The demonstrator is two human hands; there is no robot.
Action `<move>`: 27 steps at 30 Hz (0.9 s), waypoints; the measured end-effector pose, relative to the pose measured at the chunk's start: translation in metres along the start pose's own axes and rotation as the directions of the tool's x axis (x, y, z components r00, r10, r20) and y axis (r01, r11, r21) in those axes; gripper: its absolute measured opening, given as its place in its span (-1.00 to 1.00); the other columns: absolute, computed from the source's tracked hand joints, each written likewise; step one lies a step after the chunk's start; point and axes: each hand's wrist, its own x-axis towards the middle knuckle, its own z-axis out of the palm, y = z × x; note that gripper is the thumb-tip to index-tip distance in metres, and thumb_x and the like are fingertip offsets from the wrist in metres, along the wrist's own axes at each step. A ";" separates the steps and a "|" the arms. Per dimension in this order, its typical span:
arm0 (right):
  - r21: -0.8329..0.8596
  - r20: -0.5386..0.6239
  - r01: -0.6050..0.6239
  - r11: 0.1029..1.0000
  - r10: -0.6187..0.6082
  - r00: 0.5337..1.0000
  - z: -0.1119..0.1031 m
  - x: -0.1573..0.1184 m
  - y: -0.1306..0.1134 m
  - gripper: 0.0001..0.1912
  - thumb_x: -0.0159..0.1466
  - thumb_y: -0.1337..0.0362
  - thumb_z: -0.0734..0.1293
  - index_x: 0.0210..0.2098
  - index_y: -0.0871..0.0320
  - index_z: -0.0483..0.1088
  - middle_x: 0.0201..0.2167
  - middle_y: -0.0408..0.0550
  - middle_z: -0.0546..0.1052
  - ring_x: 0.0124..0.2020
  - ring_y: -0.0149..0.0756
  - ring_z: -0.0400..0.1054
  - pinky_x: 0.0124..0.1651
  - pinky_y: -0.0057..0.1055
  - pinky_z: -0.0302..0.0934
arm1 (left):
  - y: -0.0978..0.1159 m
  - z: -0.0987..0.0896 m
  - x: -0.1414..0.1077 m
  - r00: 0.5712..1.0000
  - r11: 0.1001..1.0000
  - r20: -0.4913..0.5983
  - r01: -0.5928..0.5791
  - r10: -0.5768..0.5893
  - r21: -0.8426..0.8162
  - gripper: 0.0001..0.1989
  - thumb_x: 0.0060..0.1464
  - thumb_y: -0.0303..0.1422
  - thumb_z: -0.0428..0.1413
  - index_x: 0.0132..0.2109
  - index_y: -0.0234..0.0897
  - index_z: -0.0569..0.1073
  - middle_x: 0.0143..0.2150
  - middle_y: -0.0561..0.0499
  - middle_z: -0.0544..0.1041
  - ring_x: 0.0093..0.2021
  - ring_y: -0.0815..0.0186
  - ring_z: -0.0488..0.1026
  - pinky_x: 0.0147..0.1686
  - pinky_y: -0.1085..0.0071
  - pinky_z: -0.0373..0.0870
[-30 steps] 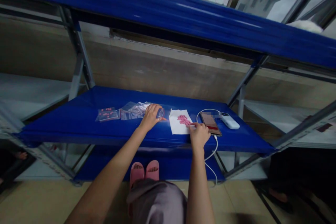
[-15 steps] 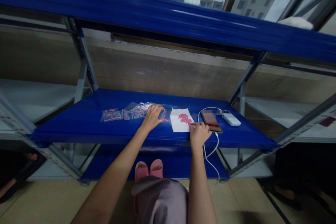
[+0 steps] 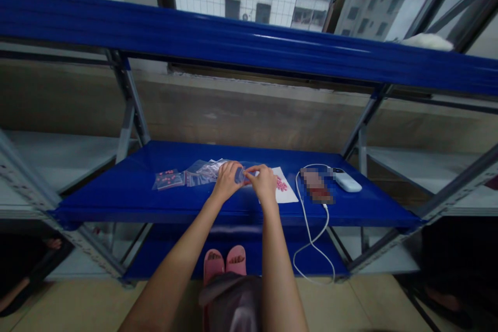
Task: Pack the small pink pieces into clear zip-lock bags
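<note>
My left hand (image 3: 227,182) holds a small clear plastic bag (image 3: 239,175) upright by its lower part. My right hand (image 3: 263,182) has come in from the right, and its fingertips pinch the bag's upper edge. Just right of my hands lies a white paper sheet (image 3: 287,192) with a heap of pink tablets (image 3: 281,183), partly hidden by my right hand. To the left are a flat clear bag of pink tablets (image 3: 168,180) and a loose pile of clear bags (image 3: 202,173).
All this lies on a blue metal shelf (image 3: 109,202). To the right are a blurred phone (image 3: 316,185), a white power bank (image 3: 347,182) and a loose white cable (image 3: 309,223). A blue shelf beam (image 3: 233,41) crosses above. My pink slippers (image 3: 224,262) show below.
My right hand has moved left from beside the phone and paper to the small bag and pinches its edge. The view has tilted slightly upward, and the left hand stays near the same place.
</note>
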 end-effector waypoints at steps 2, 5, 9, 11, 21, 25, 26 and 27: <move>-0.020 -0.023 0.006 1.000 -0.006 1.000 0.005 0.000 -0.002 -0.89 0.10 0.23 0.33 -0.40 0.06 0.51 -0.27 -0.05 0.50 -0.16 -0.17 0.28 -0.18 -0.33 0.03 | -0.001 0.000 0.000 1.000 1.000 -0.014 0.008 -0.008 -0.006 -0.68 -0.03 -0.22 0.13 -0.15 -0.28 0.30 -0.13 -0.10 0.40 -0.05 0.15 0.31 -0.03 0.21 0.22; 0.036 -0.080 0.005 0.999 -0.002 0.997 0.008 -0.003 0.004 -0.87 0.12 0.23 0.31 -0.38 0.06 0.51 -0.28 -0.05 0.48 -0.17 -0.18 0.27 -0.17 -0.33 0.03 | -0.001 0.001 -0.001 1.000 1.000 -0.012 0.010 -0.010 -0.012 -0.68 -0.02 -0.21 0.12 -0.16 -0.28 0.29 -0.14 -0.10 0.40 -0.06 0.15 0.31 -0.04 0.22 0.23; 0.120 -0.118 0.007 0.993 0.007 0.993 0.010 -0.006 0.011 -0.85 0.14 0.20 0.30 -0.39 0.05 0.52 -0.27 -0.06 0.47 -0.19 -0.22 0.25 -0.18 -0.35 0.02 | 0.000 0.000 0.000 1.000 0.999 0.005 0.000 0.001 -0.039 -0.66 -0.04 -0.20 0.14 -0.16 -0.27 0.28 -0.15 -0.10 0.40 -0.06 0.14 0.32 -0.04 0.21 0.24; 0.133 -0.123 0.021 0.991 -0.005 0.992 0.013 -0.008 0.012 -0.86 0.14 0.21 0.30 -0.40 0.03 0.52 -0.24 -0.08 0.46 -0.16 -0.21 0.24 -0.16 -0.34 0.00 | 0.000 -0.001 0.000 1.000 0.999 0.003 -0.004 0.004 -0.048 -0.70 -0.01 -0.24 0.12 -0.16 -0.27 0.28 -0.17 -0.10 0.40 -0.07 0.16 0.33 -0.05 0.22 0.25; 0.101 -0.122 0.043 0.994 -0.031 0.992 0.021 -0.009 0.012 -0.86 0.15 0.24 0.30 -0.36 0.03 0.52 -0.21 -0.07 0.45 -0.14 -0.19 0.21 -0.14 -0.30 -0.02 | 0.000 0.000 0.002 0.999 0.997 0.027 -0.029 0.031 -0.068 -0.79 -0.03 -0.36 0.09 -0.21 -0.26 0.27 -0.21 -0.07 0.40 -0.11 0.17 0.34 -0.12 0.24 0.31; 0.101 -0.118 0.044 0.994 -0.032 0.992 0.020 -0.008 0.012 -0.85 0.16 0.24 0.29 -0.36 0.04 0.52 -0.22 -0.06 0.46 -0.15 -0.18 0.22 -0.16 -0.29 -0.01 | 0.000 0.000 0.002 0.999 0.996 0.027 -0.035 0.038 -0.080 -0.78 -0.03 -0.36 0.10 -0.22 -0.26 0.26 -0.23 -0.06 0.40 -0.14 0.18 0.35 -0.14 0.26 0.32; 0.095 -0.117 0.044 0.995 -0.032 0.993 0.021 -0.009 0.012 -0.85 0.16 0.24 0.29 -0.36 0.04 0.52 -0.21 -0.06 0.46 -0.15 -0.18 0.21 -0.16 -0.29 -0.01 | 0.000 0.000 0.002 0.999 0.996 0.030 -0.035 0.038 -0.080 -0.78 -0.03 -0.36 0.10 -0.21 -0.26 0.26 -0.23 -0.06 0.40 -0.14 0.18 0.35 -0.14 0.26 0.32; 0.089 -0.115 0.044 0.995 -0.034 0.993 0.022 -0.009 0.011 -0.84 0.17 0.24 0.28 -0.36 0.04 0.52 -0.21 -0.06 0.46 -0.14 -0.17 0.21 -0.16 -0.29 -0.02 | 0.000 0.001 0.002 0.999 0.996 0.033 -0.033 0.036 -0.080 -0.78 -0.03 -0.36 0.09 -0.21 -0.27 0.26 -0.24 -0.07 0.40 -0.14 0.18 0.35 -0.15 0.26 0.32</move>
